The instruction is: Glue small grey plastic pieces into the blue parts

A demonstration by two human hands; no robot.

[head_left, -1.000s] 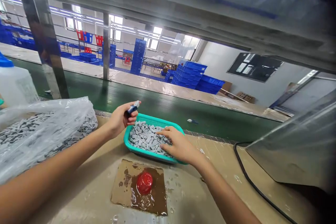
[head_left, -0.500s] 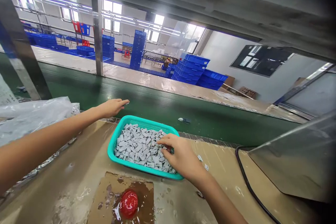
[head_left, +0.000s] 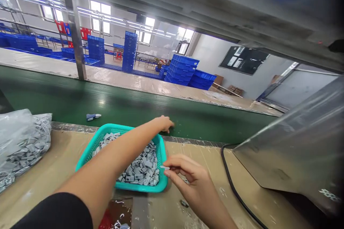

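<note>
Stretched across the teal basket (head_left: 161, 150), my left hand (head_left: 163, 124) reaches over the green conveyor belt (head_left: 129, 103). Its fingers are bent down and closed, blurred at the tips, and I cannot make out what is between them. Just right of the basket, my right hand (head_left: 193, 179) pinches a small light-grey plastic piece (head_left: 165, 167) between thumb and forefinger. Many grey plastic pieces (head_left: 142, 168) fill the basket, partly covered by my left forearm. On the belt, left of my hand, lies a dark-blue part with a white tip (head_left: 93, 116).
A clear bag of grey pieces (head_left: 32, 146) is at the left. Near the front lies wet cardboard (head_left: 125, 209) with a red object (head_left: 107, 218) partly behind my arm. A black cable (head_left: 228, 179) runs beside a metal panel (head_left: 290, 157) at right.
My left hand has swung right across the basket and over the belt. My right hand has left the pieces, with one in its fingers. The view has shifted, and the basket appears further left.
</note>
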